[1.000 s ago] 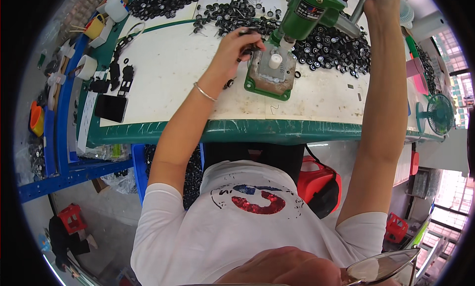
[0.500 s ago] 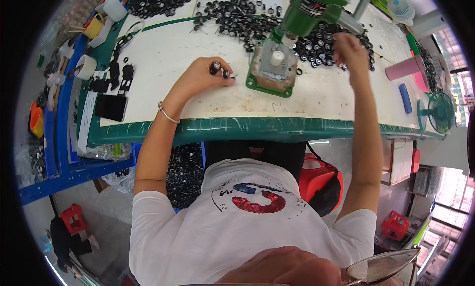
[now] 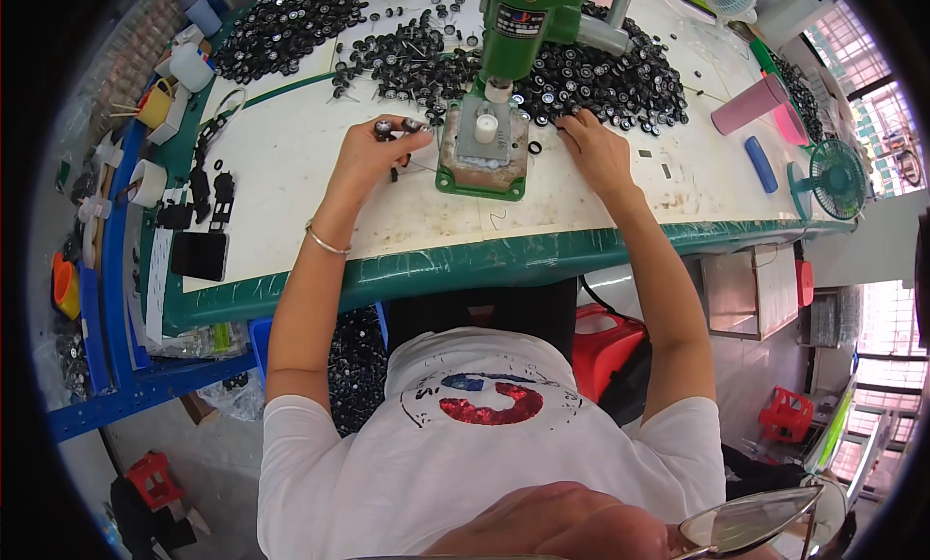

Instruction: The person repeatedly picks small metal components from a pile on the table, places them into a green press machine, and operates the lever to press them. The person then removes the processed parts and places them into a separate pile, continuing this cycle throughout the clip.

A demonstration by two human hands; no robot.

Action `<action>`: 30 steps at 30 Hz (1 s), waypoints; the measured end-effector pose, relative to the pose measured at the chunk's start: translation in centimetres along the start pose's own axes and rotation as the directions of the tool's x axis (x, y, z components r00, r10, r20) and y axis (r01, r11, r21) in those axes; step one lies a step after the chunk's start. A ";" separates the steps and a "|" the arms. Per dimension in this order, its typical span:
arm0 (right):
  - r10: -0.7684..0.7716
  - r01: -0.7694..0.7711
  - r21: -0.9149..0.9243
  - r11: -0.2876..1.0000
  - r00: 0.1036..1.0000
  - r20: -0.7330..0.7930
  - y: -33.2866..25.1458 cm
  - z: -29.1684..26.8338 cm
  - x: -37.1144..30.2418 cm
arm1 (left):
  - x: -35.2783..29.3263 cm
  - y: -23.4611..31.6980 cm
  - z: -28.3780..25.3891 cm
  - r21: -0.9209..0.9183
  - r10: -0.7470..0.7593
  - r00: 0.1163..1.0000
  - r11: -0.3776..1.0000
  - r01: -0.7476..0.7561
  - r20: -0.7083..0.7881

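The left hand (image 3: 373,153) is pinching a small wheel-and-axle piece (image 3: 395,127) between its fingertips, just to the left of the green press (image 3: 484,124). The right hand (image 3: 593,148) is lying loosely curled on the worktop (image 3: 291,172), fingertips reaching into the heap of black wheels (image 3: 601,76) beyond it, gripping nothing clearly. Doing this well probably means keeping the axle upright while seating it on the white post (image 3: 486,127) between the hands, fingers staying clear of the ram.
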State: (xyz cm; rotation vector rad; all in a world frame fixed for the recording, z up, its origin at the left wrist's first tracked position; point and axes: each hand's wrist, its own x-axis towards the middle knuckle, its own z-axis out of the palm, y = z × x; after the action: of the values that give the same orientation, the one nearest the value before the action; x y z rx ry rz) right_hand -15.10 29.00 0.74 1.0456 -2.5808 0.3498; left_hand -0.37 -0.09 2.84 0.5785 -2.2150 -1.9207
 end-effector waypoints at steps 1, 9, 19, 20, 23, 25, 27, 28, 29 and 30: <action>-0.015 0.016 -0.025 1.000 1.000 0.006 0.1 0.0 -0.1 | 0.1 0.5 -0.2 -0.015 -0.075 0.997 0.997 0.075 0.018; 0.138 -0.003 0.563 0.826 0.971 -0.197 -4.6 -2.1 1.6 | 0.7 1.0 2.1 -0.511 0.041 0.967 0.854 0.096 0.251; 0.003 0.099 0.642 0.760 0.988 -0.155 -9.1 -0.7 1.9 | 1.3 0.8 3.9 -0.560 0.033 0.987 0.827 0.062 0.157; 0.041 0.041 0.707 0.706 0.994 -0.099 -8.9 -0.7 2.1 | 1.2 1.0 4.1 -0.550 0.040 0.990 0.834 0.043 0.138; 0.091 -0.105 0.836 0.539 0.994 0.066 -8.2 -0.7 2.8 | 1.3 1.6 4.6 -0.478 0.054 0.990 0.878 0.016 0.132; 0.144 -0.149 0.881 0.449 0.985 0.093 -7.8 -0.2 2.9 | 1.3 1.9 5.0 -0.433 0.089 0.986 0.901 -0.020 0.140; 0.212 -0.200 0.932 0.303 0.967 0.139 -7.2 -0.9 3.4 | 1.1 2.0 5.6 -0.413 0.144 0.981 0.908 -0.077 0.133; 0.242 -0.222 0.949 0.225 0.956 0.166 -6.7 -1.5 3.8 | 1.1 2.4 5.7 -0.415 0.149 0.979 0.906 -0.078 0.141; 0.281 -0.237 0.942 0.239 0.945 0.167 -6.2 -2.7 4.3 | 1.1 2.7 5.9 -0.417 0.151 0.977 0.906 -0.077 0.149; 0.316 -0.222 0.948 0.226 0.938 0.144 -5.3 -3.6 4.9 | 1.2 2.9 6.0 -0.419 0.155 0.974 0.905 -0.075 0.162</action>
State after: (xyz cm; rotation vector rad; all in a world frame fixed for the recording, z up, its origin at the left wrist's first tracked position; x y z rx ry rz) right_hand -13.88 23.49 6.53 0.7462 -2.2848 2.2485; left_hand -4.15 5.30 4.54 0.1972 -1.7993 -2.3646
